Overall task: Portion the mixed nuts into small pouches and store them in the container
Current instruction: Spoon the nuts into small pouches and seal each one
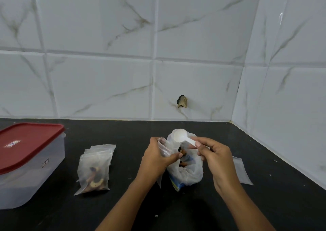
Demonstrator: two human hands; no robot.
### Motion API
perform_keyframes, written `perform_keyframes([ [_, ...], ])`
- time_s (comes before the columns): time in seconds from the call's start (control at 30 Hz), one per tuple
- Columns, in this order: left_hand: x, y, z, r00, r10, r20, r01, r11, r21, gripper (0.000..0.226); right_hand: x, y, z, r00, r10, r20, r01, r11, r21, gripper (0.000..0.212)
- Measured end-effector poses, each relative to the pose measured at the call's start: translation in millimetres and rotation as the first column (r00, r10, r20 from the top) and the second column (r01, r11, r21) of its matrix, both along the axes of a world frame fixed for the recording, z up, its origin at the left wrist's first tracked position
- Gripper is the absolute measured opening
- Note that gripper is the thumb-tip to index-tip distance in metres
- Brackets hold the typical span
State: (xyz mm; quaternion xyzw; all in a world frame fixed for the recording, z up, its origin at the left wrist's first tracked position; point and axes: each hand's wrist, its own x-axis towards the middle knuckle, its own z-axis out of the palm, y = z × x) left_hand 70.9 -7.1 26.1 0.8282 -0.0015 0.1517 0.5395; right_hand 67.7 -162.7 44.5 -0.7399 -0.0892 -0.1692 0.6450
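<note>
Head view: my left hand [155,162] grips an open pouch [163,144] against the nut bag [192,172] at mid-bench. My right hand [217,158] pinches the scoop [180,135], seemingly empty, over the bag. I judge this the scooping step; next I dip for nuts. The container [26,183] sits lidded at the left edge.

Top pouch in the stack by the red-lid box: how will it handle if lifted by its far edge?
Top pouch: thin, wrinkled clear film, so probably floppy; it should sag. The nuts sit bunched at its near end, so the weight likely hangs there. Smooth film on the smooth dark counter may slide if pushed.
</note>
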Motion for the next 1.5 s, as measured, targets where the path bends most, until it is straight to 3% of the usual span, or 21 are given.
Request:
perform_keyframes([
  [0.13, -0.2, 0.4, -0.6, 1.000, 0.006, -0.014, -0.006, 1.000, -0.023, 0.073, 6.0, 0.9, -7.2, 0.983, -0.133, -0.124, 0.120, 0.987, -0.104, 0.029],
  [0.27, 1.1, -3.4, -6.2, 1.000, -0.007, 0.011, 0.007, 0.998, -0.054, 0.063, 8.9, 8.4, -18.4, 0.967, -0.111, -0.227, 0.027, 0.938, -0.345, 0.033],
  [0.4, -0.9, -14.9, -10.7, 0.997, -0.071, -0.028, 0.066, 0.987, -0.150, 0.061, 11.9, 7.7, -19.0, 0.970, -0.169, -0.174, 0.018, 0.765, -0.644, 0.027],
  [0.5, -1.7, -21.3, -12.5, 0.986, -0.153, -0.068, 0.135, 0.967, -0.216, 0.062, 18.1, 0.3, -18.3, 0.960, -0.243, -0.139, 0.072, 0.693, -0.718, 0.030],
  [0.57, -0.7, -22.5, -12.6, 0.984, -0.172, -0.043, 0.160, 0.964, -0.210, 0.063, 20.6, -2.5, -19.8, 0.960, -0.264, -0.088, 0.117, 0.671, -0.732, 0.029],
  [0.63, -0.7, -21.5, -12.4, 0.987, -0.159, 0.002, 0.157, 0.970, -0.184, 0.063, 22.0, -4.8, -22.2, 0.960, -0.271, 0.069, 0.238, 0.663, -0.710, 0.029],
  [0.7, -0.4, -18.4, -13.9, 0.991, -0.122, 0.061, 0.129, 0.983, -0.132, 0.066, 16.3, -2.3, -18.5, 0.930, -0.243, 0.277, 0.363, 0.734, -0.574, 0.031],
  [0.77, 0.9, -13.5, -15.4, 0.990, -0.072, 0.121, 0.080, 0.995, -0.065, 0.070, 5.4, 5.3, -8.7, 0.930, -0.072, 0.360, 0.242, 0.857, -0.455, 0.035],
  [0.83, -1.7, -8.9, -12.7, 0.988, -0.032, 0.151, 0.043, 0.996, -0.072, 0.073, -7.0, 18.5, 0.5, 0.949, 0.183, 0.256, -0.044, 0.882, -0.469, 0.030],
  [0.9, -7.4, -1.5, -8.6, 0.991, 0.013, 0.136, 0.001, 0.994, -0.107, 0.070, -10.6, 32.5, 4.3, 0.932, 0.325, 0.159, -0.170, 0.782, -0.600, 0.017],
  [0.97, -13.1, 11.3, -8.6, 0.990, 0.042, 0.135, -0.038, 0.999, -0.033, 0.075, -5.3, 44.5, 7.9, 0.930, 0.334, 0.155, -0.148, 0.724, -0.674, 0.008],
  [1.07, -21.4, 37.6, -17.2, 0.992, 0.005, 0.124, -0.010, 0.999, 0.044, 0.079, 5.0, 58.0, 12.1, 0.940, 0.315, 0.133, -0.161, 0.750, -0.642, 0.008],
  [1.27, -9.8, 67.0, -19.6, 0.994, 0.002, 0.107, 0.021, 0.977, -0.212, 0.027, 12.1, 73.6, -5.2, 0.933, 0.268, 0.240, -0.068, 0.787, -0.614, 0.013],
  [1.5, -7.3, 64.1, -22.3, 0.993, -0.001, 0.121, 0.025, 0.980, -0.198, 0.013, 15.5, 63.8, -16.9, 0.953, 0.172, 0.249, -0.051, 0.902, -0.428, 0.017],
])
